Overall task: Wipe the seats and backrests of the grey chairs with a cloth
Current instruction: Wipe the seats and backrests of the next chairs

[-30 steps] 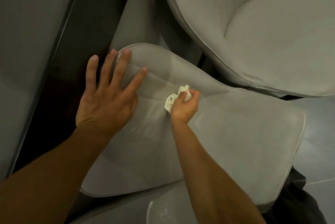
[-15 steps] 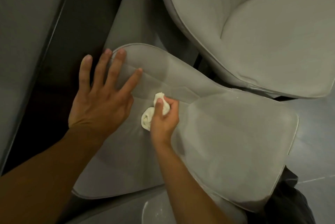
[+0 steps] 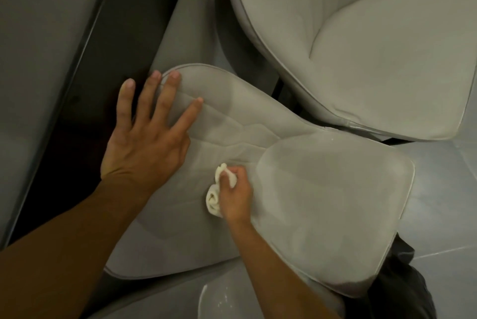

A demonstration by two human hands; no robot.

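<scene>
Bracing backrest (image 3: 227,102) rim, left hand (image 3: 147,143) lies flat, fingers spread, holding nothing; near grey chair (image 3: 180,241) runs long axis left backrest to right seat, facing right; right hand (image 3: 236,195) clenches bunched cloth (image 3: 213,200) beside backrest-seat crease, roll lying near-to-far; seat pad (image 3: 322,202) lies right of cloth, closest to right hand; second grey chair (image 3: 361,60) beyond, no hand on it.

Dim, soft indoor light, brightest on the far chair (image 3: 374,60), deep shadow at left, slight blur, wide-angle bend at the edges.
</scene>
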